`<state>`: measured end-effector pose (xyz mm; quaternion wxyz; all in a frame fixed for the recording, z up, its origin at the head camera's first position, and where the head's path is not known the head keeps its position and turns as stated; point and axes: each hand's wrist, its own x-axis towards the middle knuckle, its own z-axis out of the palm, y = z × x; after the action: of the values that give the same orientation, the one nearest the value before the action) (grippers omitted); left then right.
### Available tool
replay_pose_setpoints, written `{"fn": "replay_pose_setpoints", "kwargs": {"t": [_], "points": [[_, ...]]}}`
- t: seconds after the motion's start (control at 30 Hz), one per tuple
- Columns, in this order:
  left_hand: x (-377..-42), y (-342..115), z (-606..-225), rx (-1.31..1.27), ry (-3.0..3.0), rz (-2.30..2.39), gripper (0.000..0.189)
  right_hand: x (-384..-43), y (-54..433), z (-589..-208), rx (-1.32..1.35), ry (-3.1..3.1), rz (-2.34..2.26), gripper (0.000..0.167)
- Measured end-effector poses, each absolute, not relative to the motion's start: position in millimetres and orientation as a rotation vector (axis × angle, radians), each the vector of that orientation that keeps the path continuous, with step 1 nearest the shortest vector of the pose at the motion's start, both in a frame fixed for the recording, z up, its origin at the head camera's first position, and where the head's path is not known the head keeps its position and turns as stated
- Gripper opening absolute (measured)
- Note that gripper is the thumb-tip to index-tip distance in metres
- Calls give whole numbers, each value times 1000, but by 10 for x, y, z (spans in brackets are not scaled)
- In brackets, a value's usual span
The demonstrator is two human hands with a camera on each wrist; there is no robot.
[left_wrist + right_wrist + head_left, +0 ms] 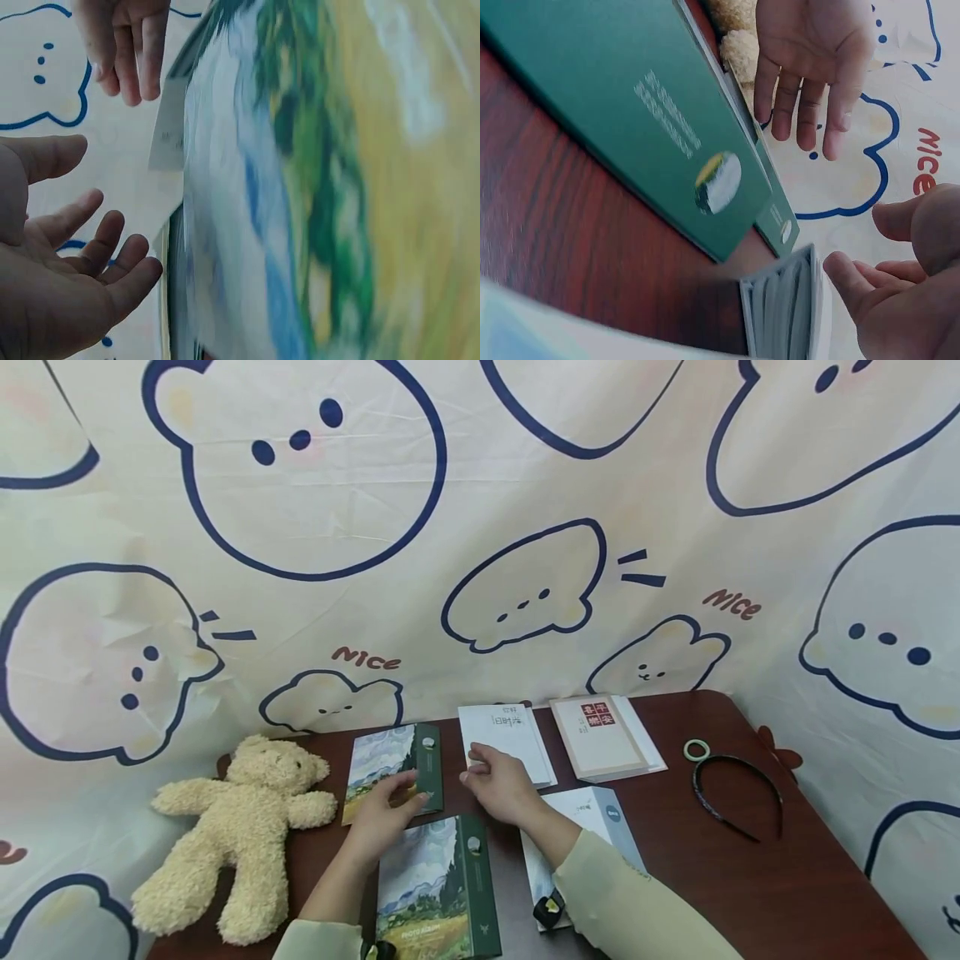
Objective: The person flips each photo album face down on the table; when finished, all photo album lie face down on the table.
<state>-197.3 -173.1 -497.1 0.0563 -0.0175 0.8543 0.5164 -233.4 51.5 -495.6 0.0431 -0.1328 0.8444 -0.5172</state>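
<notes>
Rear green-spined photo album [375, 762] near tabletop's [757, 885] back edge; second album [423, 885] in front. Left hand [384, 817] over rear album, right hand [499, 783] over white book [513, 727]; both hands' fingers loosely spread, holding nothing.

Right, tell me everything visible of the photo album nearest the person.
The photo album lies closed, face up on the brown table, thick and board-like. Its cover shows a painted cloudy sky, trees and a yellow field, with "PHOTO ALBUM" printed low down. A dark green strip along its right side carries a small picture near the top and a pale mark lower down. Nothing visibly grips it; whether the left sleeve touches it is unclear.
</notes>
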Motion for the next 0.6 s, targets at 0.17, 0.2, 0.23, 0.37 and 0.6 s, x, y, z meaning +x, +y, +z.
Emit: {"fn": "replay_pose_setpoints", "kwargs": {"t": [0.17,0.2,0.23,0.37,0.6], "points": [[-1973,-1591,-4948,-50,2541,1611,55,-2360,611,-4924,-397,2624,-1546,57],[-1974,-1570,-4947,-49,2526,1623,55,-2366,629,-4923,-393,2634,-1541,57],[-1976,-1549,-4945,-50,2513,1633,56,-2373,648,-4927,-388,2641,-1536,56],[-1991,-1456,-4936,-57,2492,1657,60,-2398,733,-4951,-370,2684,-1498,55],[-2009,-1284,-4943,-47,2435,1711,65,-2431,888,-4992,-314,2754,-1424,54]]}}
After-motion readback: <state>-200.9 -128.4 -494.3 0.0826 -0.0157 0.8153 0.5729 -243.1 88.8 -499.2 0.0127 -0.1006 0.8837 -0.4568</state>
